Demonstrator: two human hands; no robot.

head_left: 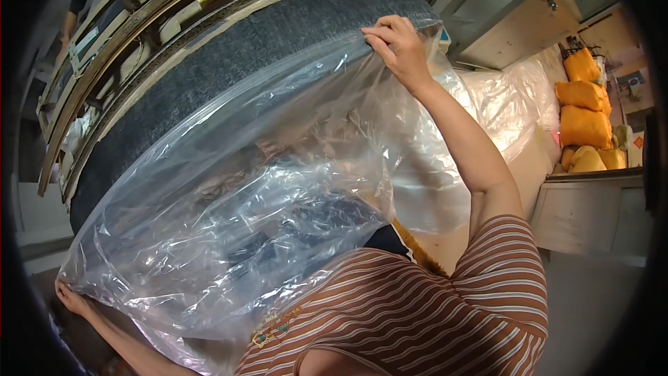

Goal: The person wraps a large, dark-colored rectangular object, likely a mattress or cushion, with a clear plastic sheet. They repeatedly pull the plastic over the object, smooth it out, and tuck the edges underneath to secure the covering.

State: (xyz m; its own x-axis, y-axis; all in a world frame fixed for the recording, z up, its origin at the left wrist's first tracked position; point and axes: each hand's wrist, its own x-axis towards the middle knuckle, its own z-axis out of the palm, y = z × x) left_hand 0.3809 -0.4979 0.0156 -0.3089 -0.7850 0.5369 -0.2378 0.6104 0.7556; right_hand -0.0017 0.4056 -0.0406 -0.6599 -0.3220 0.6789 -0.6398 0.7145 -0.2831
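A large clear plastic sheet [209, 230] stretches between my two hands, wrinkled and shiny, hanging down over my front. Up at the right, my right hand [398, 49] pinches its upper edge above a dark grey fabric-like surface [278, 35]. At the far left, my left hand [71, 298] grips the sheet's other corner, with the fingers closed. Between the hands the sheet's top edge runs taut along the near side of the grey surface. Plastic continues past my right arm, where crumpled folds [511, 90] lie spread out.
Beyond the grey surface runs a machine frame with long curved-looking rails [132, 21]. On the right, several orange bundles [586, 125] are stacked on a wooden-edged cabinet [591, 202]. A pale door [522, 35] with a metal knob stands at the upper right. Part of another person's arm [69, 24] shows at the upper left.
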